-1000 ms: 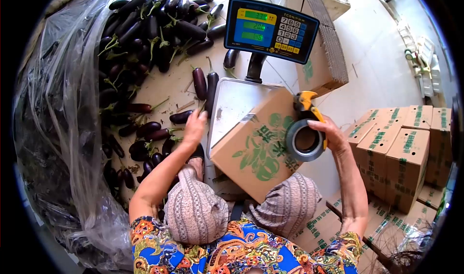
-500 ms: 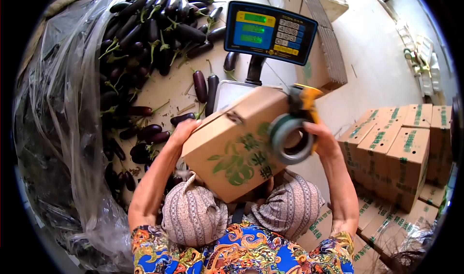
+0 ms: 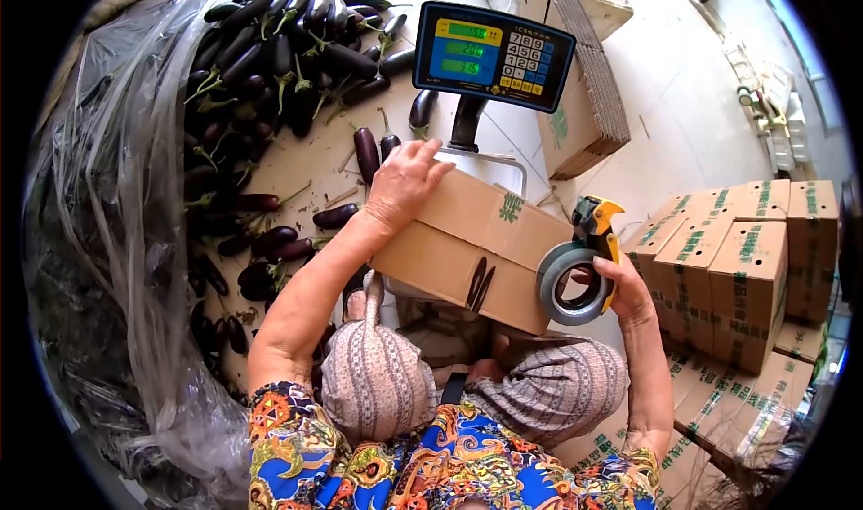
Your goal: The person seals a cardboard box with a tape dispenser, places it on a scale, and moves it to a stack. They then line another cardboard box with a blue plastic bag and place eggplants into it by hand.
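Observation:
A closed cardboard box [image 3: 476, 231] with green print lies across the front of the platform scale [image 3: 503, 170], above my knees. My left hand [image 3: 406, 186] is wrapped over the box's far left end, fingers at its far edge. In my right hand [image 3: 625, 285] is a tape dispenser [image 3: 600, 222] with a yellow and black head and a large roll of tape. The roll overlaps the box's right end in this view. Dark oval holes show on the box's near side.
Eggplants [image 3: 297, 52] are heaped at the left beside clear plastic sheeting [image 3: 153, 267]. The scale's lit display [image 3: 493, 56] stands behind the box. Flattened cardboard [image 3: 584, 106] leans beyond it. Printed boxes [image 3: 751, 276] are stacked at the right.
The box has turned, bringing a different face up and hiding the eggplant drawing. My left hand has moved right and away from me onto its end. The tape dispenser has shifted right.

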{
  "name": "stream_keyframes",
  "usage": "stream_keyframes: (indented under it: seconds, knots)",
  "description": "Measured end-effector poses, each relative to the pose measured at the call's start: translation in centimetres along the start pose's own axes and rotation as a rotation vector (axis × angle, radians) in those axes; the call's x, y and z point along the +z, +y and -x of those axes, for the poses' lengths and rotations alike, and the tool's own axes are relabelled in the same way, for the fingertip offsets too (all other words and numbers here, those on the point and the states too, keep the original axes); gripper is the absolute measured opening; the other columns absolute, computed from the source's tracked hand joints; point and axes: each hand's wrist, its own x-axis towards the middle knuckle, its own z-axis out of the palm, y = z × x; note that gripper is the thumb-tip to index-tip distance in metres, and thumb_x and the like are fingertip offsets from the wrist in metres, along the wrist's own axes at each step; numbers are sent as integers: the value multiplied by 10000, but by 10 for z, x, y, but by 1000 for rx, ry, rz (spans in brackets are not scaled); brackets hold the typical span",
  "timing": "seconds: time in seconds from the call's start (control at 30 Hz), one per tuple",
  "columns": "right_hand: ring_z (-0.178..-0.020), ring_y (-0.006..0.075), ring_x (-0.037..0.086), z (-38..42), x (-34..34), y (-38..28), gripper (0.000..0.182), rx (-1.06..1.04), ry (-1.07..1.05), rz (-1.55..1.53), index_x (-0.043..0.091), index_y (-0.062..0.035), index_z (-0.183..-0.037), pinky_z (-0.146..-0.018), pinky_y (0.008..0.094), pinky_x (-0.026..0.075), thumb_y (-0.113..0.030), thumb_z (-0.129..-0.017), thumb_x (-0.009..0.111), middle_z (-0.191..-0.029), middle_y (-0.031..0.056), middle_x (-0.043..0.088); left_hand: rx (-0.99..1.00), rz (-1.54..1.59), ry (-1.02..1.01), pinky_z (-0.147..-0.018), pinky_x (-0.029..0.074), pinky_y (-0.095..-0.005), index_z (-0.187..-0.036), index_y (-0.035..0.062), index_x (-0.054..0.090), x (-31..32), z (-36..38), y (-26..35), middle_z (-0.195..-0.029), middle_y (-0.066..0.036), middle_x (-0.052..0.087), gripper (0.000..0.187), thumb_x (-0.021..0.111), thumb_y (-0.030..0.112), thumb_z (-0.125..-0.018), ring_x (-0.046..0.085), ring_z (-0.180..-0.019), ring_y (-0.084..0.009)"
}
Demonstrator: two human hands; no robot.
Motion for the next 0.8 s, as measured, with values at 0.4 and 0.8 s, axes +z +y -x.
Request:
stream_keyframes:
  seconds: [0.4, 0.8]
  knots:
    - [-981, 131, 607, -2, 11, 2, 672, 10, 7, 59, 500, 9, -1342, -896, 263, 497, -256, -772, 740, -1135, 58, 635, 431, -354, -16, -930, 381, -450, -1055, 20, 595, 46, 3, 66, -966, -156, 549, 463, 636, 448, -885, 510, -940, -314]
    - [-1042, 163, 597, -10, 32, 11, 713, 69, -18, 65, 485, 3, -1376, -932, 285, 486, -284, -781, 752, -1173, 77, 618, 578, -332, 43, -768, 439, -405, -841, 58, 627, 54, -17, 62, -793, -99, 603, 400, 661, 456, -863, 589, -805, -272]
